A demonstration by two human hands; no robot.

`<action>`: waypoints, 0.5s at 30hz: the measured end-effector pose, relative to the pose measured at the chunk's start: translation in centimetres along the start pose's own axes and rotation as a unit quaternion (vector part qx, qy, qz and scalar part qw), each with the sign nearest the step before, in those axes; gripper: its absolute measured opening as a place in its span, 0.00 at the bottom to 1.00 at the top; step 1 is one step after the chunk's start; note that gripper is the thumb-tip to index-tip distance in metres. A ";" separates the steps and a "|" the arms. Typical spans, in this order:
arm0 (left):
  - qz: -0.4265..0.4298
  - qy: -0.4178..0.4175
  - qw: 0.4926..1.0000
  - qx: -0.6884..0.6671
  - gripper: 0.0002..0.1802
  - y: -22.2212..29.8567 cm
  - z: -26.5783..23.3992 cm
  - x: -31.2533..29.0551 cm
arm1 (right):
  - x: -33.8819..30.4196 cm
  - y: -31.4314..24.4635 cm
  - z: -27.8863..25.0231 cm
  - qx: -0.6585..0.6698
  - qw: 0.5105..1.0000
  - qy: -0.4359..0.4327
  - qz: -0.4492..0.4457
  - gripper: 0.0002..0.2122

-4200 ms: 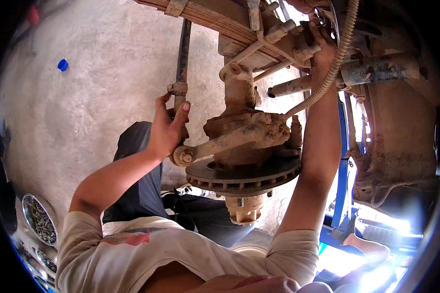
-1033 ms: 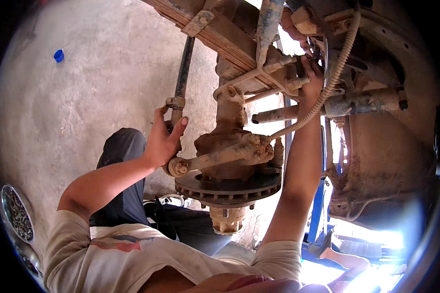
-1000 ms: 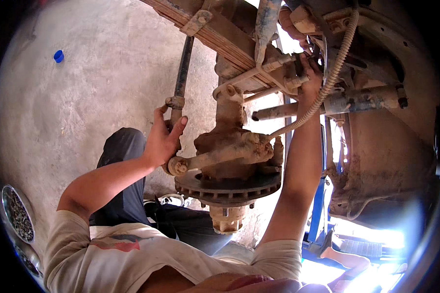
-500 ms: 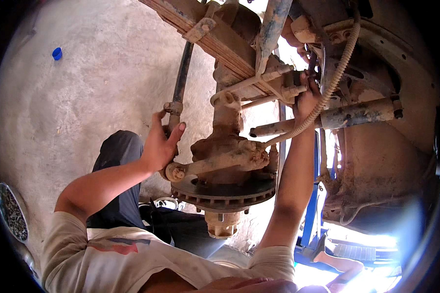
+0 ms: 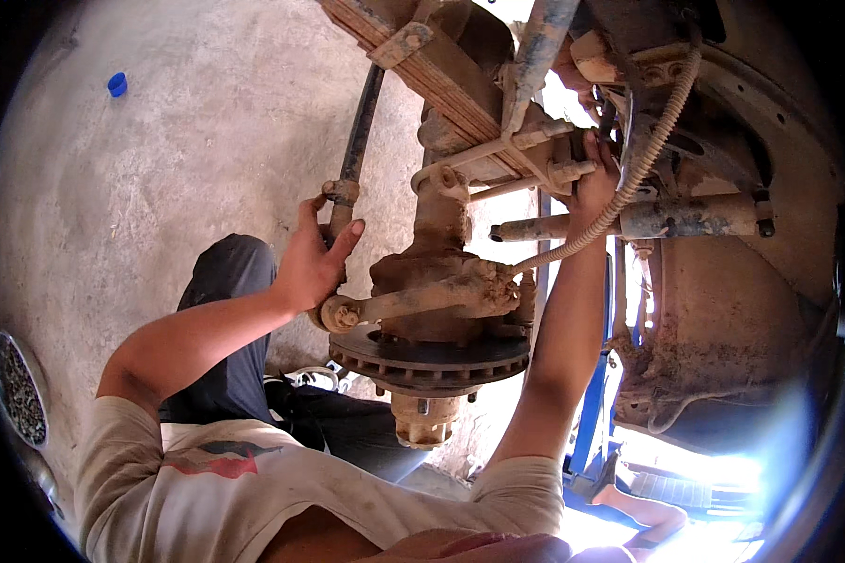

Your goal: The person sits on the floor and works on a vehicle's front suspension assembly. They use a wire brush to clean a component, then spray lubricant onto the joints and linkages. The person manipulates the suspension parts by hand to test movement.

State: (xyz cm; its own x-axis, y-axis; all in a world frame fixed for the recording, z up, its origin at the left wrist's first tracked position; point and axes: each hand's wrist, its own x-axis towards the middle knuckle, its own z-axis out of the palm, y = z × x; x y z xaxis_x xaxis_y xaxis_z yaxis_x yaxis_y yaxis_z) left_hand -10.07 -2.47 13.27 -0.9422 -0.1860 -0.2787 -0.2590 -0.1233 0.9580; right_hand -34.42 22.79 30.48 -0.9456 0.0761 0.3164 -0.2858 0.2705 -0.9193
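I lie under a raised vehicle, looking at a rusty wheel hub with a brake disc [image 5: 429, 358] and steering knuckle [image 5: 438, 281]. My left hand [image 5: 312, 255] wraps around the dark steering rod [image 5: 357, 141] at its joint beside the knuckle arm. My right hand [image 5: 593, 183] reaches up behind the leaf spring [image 5: 446, 80], its fingers on hardware near a bolt [image 5: 573, 172]; what it grips is hidden. A ribbed hose [image 5: 629, 178] runs past the right wrist.
A shock absorber [image 5: 657, 218] lies across to the right, with the dirty wheel arch [image 5: 723, 310] behind it. A blue jack stand [image 5: 591, 413] stands below. A blue cap [image 5: 116, 84] lies on the concrete floor. A tray of small parts [image 5: 14, 389] sits at the far left.
The view has tilted so the hub sits lower in the picture. Both hands have stayed where they were, left on the rod, right up by the spring.
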 end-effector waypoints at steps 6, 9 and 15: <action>0.005 -0.009 1.000 -0.011 0.38 0.7 0.4 0.1 | 3.2 1.5 -1.9 0.042 0.995 -0.085 -0.010 0.20; 0.044 0.035 0.998 -0.008 0.40 -1.1 0.6 0.5 | 1.5 1.6 -1.3 0.006 0.999 -0.038 -0.022 0.21; 0.031 -0.005 0.999 0.013 0.41 0.8 0.1 0.7 | 3.1 1.1 -1.4 0.000 0.998 -0.063 0.007 0.17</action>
State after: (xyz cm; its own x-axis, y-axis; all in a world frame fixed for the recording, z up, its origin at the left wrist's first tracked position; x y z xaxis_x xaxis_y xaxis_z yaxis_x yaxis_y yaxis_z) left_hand -10.91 -2.59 13.83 -0.9587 -0.1831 -0.2175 -0.2046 -0.0871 0.9750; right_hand -37.47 24.68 30.75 -0.9613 -0.0419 0.2721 -0.2731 0.2705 -0.9232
